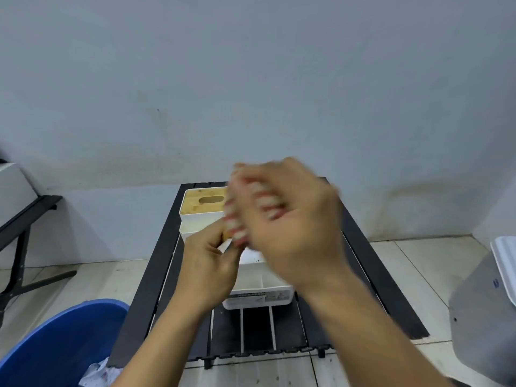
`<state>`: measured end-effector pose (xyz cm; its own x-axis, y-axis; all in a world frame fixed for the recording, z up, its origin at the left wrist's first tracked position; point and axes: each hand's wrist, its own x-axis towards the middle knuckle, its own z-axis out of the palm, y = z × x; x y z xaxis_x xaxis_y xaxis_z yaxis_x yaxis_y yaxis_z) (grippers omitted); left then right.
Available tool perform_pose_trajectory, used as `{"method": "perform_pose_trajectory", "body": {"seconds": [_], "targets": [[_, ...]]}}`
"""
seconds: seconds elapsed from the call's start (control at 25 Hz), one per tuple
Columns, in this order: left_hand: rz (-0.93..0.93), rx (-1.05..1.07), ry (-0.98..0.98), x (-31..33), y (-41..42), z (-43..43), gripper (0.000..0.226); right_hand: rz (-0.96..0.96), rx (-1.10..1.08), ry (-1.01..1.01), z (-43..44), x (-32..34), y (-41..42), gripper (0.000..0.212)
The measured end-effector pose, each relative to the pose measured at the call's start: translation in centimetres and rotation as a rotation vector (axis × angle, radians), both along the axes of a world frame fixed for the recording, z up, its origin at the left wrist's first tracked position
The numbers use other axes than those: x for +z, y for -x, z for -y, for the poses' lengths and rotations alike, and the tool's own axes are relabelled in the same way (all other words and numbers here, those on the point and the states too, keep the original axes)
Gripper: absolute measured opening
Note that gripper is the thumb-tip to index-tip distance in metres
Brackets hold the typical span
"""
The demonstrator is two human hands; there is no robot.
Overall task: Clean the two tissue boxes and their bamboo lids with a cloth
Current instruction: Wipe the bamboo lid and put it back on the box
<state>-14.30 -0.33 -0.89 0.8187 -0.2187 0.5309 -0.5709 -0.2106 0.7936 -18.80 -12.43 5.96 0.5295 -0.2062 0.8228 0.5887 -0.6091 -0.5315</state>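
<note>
**A:** Striped cloth [259, 202] up in the air, red and white, bunched tight. The right hand [301, 233] has its fingers curled round it, all smeared with blur, above the middle of the table.

**B:** And the left hand [208, 263] sits just below it, thumb and fingers pinching a tan piece [226, 236]. It's too blurred to tell whether that's a lid.

**A:** Boxes now. The far tissue box [201, 217] is white, at the back left of the black slatted table [145, 289], with its bamboo lid [195, 205] seated on top. The lid is pale wood with an oval slot in the middle.

**B:** Right in front of it, touching, is a second white rim [192, 230], partly hidden by the left hand. I can't see inside.

**A:** Nearest us is the open white box [257, 298], under both wrists. It has white partitions inside and a dark printed label on the side facing us.

**B:** Going wider, there's a blue tub [64, 339] on the floor at lower left, with a patterned fabric [95, 372] lying against its edge.

**A:** A white foam tray [504, 272] at the far right edge, a black bench [25, 216] on the left, and a plain pale wall behind.
</note>
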Motion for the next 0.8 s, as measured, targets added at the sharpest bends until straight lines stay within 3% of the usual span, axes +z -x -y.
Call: {"method": "perform_pose_trajectory", "body": {"seconds": [0.08,0.16,0.32,0.44,0.52,0.6,0.68,0.8], "targets": [[0.027,-0.01,0.012,0.0,0.2,0.1,0.062,0.052,-0.22,0.295,-1.6,-1.4,-0.3,0.015],[0.047,-0.026,0.106,0.1,0.3,-0.3,0.071,0.076,-0.298,0.279,-0.4,-1.5,-0.8,0.016],[-0.03,-0.048,0.154,0.5,0.4,-0.7,0.039,-0.053,-0.412,0.091,6.4,-2.1,-2.4,0.016],[-0.317,-0.115,0.331,1.0,0.1,-0.4,0.02,-0.322,-0.222,-0.364,8.7,-3.4,-3.0,0.018],[-0.575,-0.142,0.554,1.3,-0.6,-0.8,0.026,-0.306,0.063,-0.748,9.0,-3.1,-3.0,0.018],[-0.814,-0.111,0.623,1.4,-0.9,-1.5,0.034,-0.284,0.273,-0.924,8.9,-2.5,-2.8,0.026],[-1.07,-0.165,0.674,1.7,-0.6,-1.9,0.03,-0.277,0.317,-0.907,7.8,-2.3,-3.0,0.029],[-1.262,-0.258,0.652,2.1,-0.1,-1.9,0.022,-0.237,0.146,-0.617,5.6,-2.9,-3.2,0.017]]}}
